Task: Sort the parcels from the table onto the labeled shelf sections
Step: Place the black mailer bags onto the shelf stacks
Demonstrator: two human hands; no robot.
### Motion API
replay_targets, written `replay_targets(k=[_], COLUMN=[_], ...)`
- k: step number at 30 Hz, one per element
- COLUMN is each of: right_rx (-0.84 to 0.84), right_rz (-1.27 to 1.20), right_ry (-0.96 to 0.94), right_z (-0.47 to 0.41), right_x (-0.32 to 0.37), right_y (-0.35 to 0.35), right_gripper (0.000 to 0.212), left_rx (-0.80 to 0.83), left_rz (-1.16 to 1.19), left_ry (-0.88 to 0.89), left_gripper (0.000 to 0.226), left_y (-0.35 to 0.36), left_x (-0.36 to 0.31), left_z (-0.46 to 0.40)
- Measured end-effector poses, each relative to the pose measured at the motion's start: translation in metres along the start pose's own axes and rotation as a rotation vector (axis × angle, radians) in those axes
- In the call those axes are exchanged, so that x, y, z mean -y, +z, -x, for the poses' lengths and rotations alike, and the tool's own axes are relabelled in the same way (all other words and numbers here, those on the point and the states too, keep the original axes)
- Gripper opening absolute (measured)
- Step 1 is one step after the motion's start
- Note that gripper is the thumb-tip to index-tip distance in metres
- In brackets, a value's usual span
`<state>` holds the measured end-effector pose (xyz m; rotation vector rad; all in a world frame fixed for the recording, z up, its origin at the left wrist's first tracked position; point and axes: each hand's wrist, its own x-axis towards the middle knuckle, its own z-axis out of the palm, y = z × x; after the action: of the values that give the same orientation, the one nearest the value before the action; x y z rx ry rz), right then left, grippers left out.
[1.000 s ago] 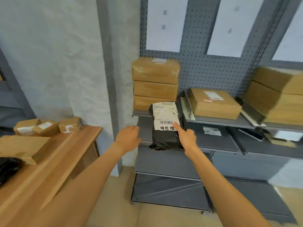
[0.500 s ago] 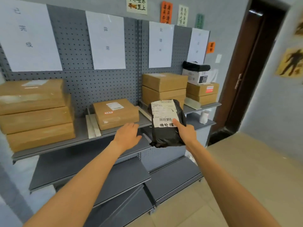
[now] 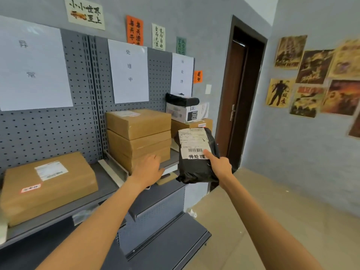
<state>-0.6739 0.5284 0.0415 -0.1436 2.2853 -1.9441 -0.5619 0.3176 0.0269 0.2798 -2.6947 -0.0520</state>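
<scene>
Black plastic wraps the parcel (image 3: 196, 164) that your right hand (image 3: 221, 166) grips upright by its right edge, thumb laid across the front. The thumb tip touches a white strip printed with a barcode and the bold characters 待处理. Above that strip sits a shipping label (image 3: 192, 137) whose small print is too fine to read. You hold the parcel in the air, just in front of the right end of the grey shelf (image 3: 109, 184).

Your left hand (image 3: 148, 170) hangs empty just left of the parcel, fingers relaxed and loosely bent, not touching it. Directly beyond that hand stands a stack of brown cardboard boxes (image 3: 138, 137), and on the pegboard above them hangs a white sheet reading 处理中 (image 3: 129, 71). Beyond your right hand, a narrower white sheet reads 待处理 (image 3: 182, 72), the same characters as on the parcel. Under it sits a white carton (image 3: 188, 113) with a black bag (image 3: 182, 99) on top and a brown box beneath.

Far to the left of your left hand lies a single brown box (image 3: 48, 186) with a white label and a red-and-white sticker, both illegible. The large sheet above it reads 异常 (image 3: 29, 63). Higher on the wall are small coloured notices in handwriting-style characters, too blurred to read with certainty. To the right of your right hand are a dark brown door (image 3: 239, 98) and yellowed posters (image 3: 311, 75).
</scene>
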Motion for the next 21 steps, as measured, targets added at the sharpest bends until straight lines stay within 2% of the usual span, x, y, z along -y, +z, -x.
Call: replay_targets(k=[3,7,11,16,21], right_rx=[-0.021,-0.039,-0.038,0.02,0.1], right_rz=[-0.007,0.002,-0.006,0.007,-0.002], right_ry=[0.011,0.023,0.014,-0.009,-0.037], right_z=[-0.034,-0.083,-0.137,-0.212,-0.288], right_x=[-0.004,-0.008,-0.008,-0.003,0.008], right_y=[-0.016,-0.04,-0.065,-0.092,-0.127], right_gripper=[0.044,0.061,0.07,0.071,0.061], left_rx=[0.018,0.015,-0.006,-0.027,-0.014], left_rz=[0.019,0.026,0.018,-0.009,-0.033], left_ry=[0.02,0.05,0.06,0.024,-0.049], left_gripper=[0.036,0.036,0.04,0.036,0.034], left_y=[0.016,0.041,0.067,0.099,0.123], left_x=[-0.015,-0.033,-0.051,-0.082,-0.124], left_z=[-0.037,-0.084,-0.131,-0.193,-0.255])
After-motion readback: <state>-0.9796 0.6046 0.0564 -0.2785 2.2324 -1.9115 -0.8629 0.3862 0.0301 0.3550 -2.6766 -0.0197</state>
